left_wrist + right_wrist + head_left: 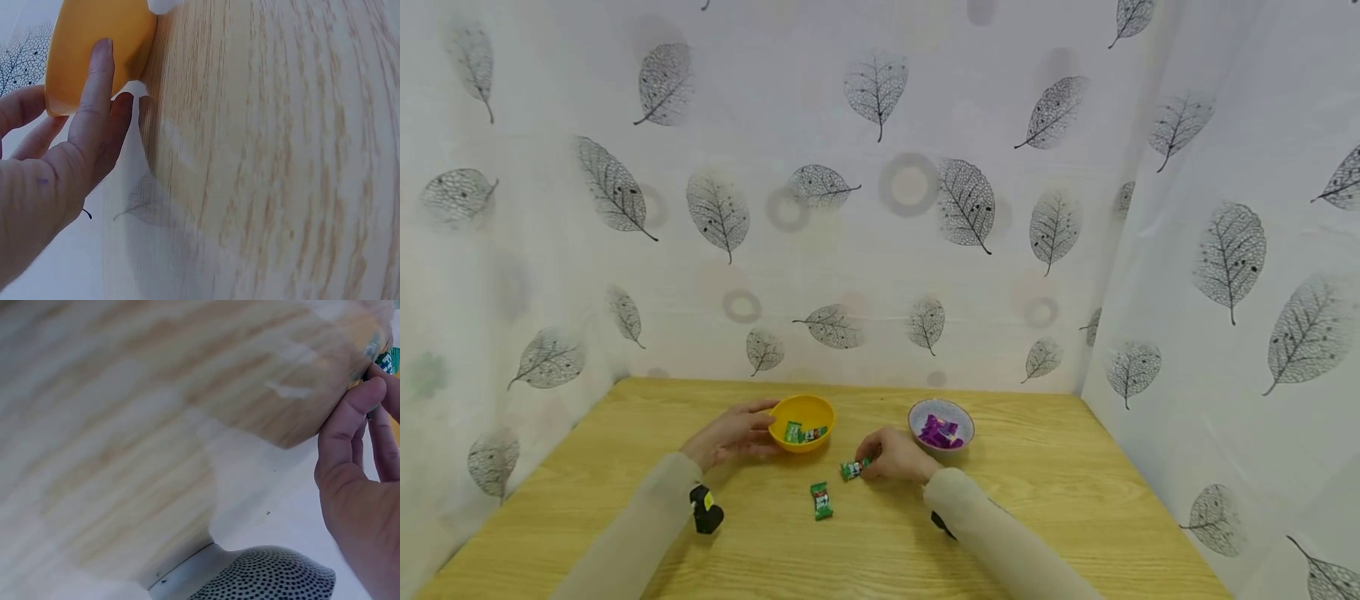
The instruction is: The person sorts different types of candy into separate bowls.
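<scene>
In the head view my left hand (735, 435) touches the left side of a yellow bowl (805, 402), which holds green candies (793, 432). The left wrist view shows its fairly straight fingers (94, 100) spread against the outside of that bowl (128, 31). My right hand (897, 456) pinches a small green wrapped candy (852, 470) between thumb and fingertips, low over the table. Part of this candy (387, 361) shows past the fingers in the right wrist view. Another green candy (822, 501) lies on the wood nearer to me, between my forearms.
A speckled pale bowl (967, 422) with purple wrapped candies (938, 432) stands just beyond my right hand. Behind the wooden table (1045, 500) hangs a white leaf-print curtain (880, 250), which also closes off both sides.
</scene>
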Available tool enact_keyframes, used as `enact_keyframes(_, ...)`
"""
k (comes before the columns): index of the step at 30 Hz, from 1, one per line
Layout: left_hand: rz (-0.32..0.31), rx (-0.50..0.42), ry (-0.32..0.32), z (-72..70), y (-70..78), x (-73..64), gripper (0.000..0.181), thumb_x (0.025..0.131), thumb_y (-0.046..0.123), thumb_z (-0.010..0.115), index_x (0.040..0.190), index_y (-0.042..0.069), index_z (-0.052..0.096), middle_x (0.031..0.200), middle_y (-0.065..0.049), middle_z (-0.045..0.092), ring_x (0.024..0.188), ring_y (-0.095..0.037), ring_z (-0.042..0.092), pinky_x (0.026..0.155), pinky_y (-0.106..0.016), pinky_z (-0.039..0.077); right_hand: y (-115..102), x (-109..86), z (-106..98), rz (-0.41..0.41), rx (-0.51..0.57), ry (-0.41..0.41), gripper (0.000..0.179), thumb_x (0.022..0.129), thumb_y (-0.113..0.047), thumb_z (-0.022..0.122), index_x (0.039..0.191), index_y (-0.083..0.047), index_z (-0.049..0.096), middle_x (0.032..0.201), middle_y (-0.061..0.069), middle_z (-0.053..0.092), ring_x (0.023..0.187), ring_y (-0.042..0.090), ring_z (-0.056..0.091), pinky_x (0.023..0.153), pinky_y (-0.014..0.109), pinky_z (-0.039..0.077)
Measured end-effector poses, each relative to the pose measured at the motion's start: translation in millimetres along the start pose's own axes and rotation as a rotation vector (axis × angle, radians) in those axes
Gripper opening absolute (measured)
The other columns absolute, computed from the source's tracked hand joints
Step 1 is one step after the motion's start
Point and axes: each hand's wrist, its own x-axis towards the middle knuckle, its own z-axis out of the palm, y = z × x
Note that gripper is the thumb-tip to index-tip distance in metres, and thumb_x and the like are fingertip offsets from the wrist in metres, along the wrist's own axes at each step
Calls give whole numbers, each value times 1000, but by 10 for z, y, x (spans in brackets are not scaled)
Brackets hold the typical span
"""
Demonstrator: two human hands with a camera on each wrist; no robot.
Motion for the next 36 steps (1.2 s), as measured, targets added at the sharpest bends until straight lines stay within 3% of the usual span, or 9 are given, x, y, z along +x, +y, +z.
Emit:
enact_keyframes(7,-13,-11,22,-14,26,25,55,103,10,45,154,5,26,149,-31,33,103,-25,63,92,-49,54,-7,65,7,-5,-17,1,12,80,-5,78,89,-11,74,77,-1,68,62,10,60,57,24,54)
enact_keyframes(15,25,15,-4,-11,75,7,53,103,9,43,154,3,27,151,-30,33,114,-29,59,94,-48,53,-27,82,-28,15,20,24,14,80,-9,79,93,-11,75,79,0,69,63,10,63,58,25,56)
enact_keyframes(21,16,2,1,-7,72,5,54,102,7,45,153,4,28,152,-30,31,114,-28,57,94,-49,53,-42,88,-21,25,110,62,15,81,-13,78,95,-14,74,81,2,69,64,14,65,59,28,57)
enact_keyframes(30,34,26,-15,-28,3,12,53,103,11,45,153,3,29,150,-30,33,112,-28,60,94,-48,54,-46,156,-2,-59,257,150,19,88,-15,72,105,-8,71,86,9,69,69,27,68,65,37,60)
enact_keyframes(36,42,22,-24,-27,-27,1,53,104,11,44,153,3,27,149,-31,34,111,-29,61,94,-49,53,-146,237,33,-73,300,219,20,89,-16,72,107,-8,70,88,10,67,74,35,68,70,44,60)
